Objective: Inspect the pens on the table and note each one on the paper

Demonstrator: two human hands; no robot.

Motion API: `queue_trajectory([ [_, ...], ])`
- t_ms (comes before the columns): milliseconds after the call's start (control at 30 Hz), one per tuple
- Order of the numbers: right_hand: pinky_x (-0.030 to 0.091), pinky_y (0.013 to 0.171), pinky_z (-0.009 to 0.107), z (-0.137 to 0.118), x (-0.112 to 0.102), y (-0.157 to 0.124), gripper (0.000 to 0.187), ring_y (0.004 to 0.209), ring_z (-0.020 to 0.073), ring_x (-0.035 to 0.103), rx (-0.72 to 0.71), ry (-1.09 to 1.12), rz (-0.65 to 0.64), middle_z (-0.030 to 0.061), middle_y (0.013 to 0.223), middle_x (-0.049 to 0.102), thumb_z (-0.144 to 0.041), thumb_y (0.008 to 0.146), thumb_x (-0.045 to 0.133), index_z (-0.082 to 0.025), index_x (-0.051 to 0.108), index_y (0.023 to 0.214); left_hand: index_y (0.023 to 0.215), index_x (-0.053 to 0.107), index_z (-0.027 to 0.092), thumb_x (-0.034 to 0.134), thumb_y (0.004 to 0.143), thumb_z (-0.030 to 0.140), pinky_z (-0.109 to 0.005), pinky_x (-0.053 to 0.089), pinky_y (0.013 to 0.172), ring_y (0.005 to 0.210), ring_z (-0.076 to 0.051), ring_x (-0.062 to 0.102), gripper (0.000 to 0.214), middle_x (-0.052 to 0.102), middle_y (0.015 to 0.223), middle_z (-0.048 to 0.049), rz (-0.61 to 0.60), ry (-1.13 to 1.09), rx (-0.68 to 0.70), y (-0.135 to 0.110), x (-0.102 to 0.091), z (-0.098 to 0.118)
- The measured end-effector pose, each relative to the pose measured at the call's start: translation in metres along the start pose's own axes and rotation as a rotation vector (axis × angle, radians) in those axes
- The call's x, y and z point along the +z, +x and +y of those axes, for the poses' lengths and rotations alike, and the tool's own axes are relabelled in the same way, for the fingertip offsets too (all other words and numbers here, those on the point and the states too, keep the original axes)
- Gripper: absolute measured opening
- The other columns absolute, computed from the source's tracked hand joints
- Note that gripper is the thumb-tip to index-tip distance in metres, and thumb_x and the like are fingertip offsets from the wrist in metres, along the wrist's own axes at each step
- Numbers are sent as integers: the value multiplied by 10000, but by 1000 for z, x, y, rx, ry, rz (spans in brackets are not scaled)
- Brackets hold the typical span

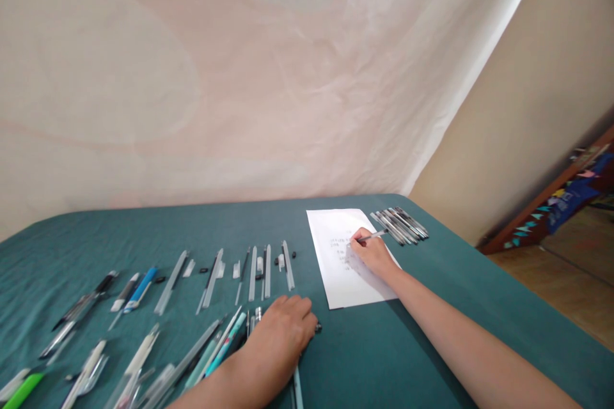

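Writing looks partly done: the right hand (373, 254) grasps a pen (375, 236) over the paper (338, 291), where a few lines of marks stand and the part nearest the left hand (285, 331) is blank. Beyond the right hand, a cluster of pens (400, 225) lies on the bench (259, 227); ahead of the left hand, pen parts (253, 273) lie separated. Whether that hand grips anything, I cannot tell.

I am resting my right hand (373, 255) on smooth, matt paper (343, 291), which is lying over dull, faintly creased cloth (364, 358). I am holding a slim pen (375, 236), seemingly of plastic, though blur is softening its finish. Translucent plastic tubes (252, 275) are looking smooth; behind, wrinkled sheeting (249, 89) is showing a soft sheen.
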State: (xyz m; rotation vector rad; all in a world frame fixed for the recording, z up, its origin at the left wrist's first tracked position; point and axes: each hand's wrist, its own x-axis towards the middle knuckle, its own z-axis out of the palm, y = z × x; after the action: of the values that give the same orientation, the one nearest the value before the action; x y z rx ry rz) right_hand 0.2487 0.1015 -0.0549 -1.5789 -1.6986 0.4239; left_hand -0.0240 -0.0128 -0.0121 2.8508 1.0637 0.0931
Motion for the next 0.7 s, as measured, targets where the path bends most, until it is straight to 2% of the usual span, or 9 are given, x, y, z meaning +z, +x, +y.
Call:
queue_trajectory([
  [700, 352, 567, 246, -2, -1, -1, 138, 586, 154, 527, 3, 0, 14, -16, 605, 582, -276, 745, 473, -202, 582, 705, 893, 603, 195, 467, 884, 102, -342, 401, 782, 838, -207, 513, 165, 565, 906, -51, -24, 14, -7, 0, -5, 2],
])
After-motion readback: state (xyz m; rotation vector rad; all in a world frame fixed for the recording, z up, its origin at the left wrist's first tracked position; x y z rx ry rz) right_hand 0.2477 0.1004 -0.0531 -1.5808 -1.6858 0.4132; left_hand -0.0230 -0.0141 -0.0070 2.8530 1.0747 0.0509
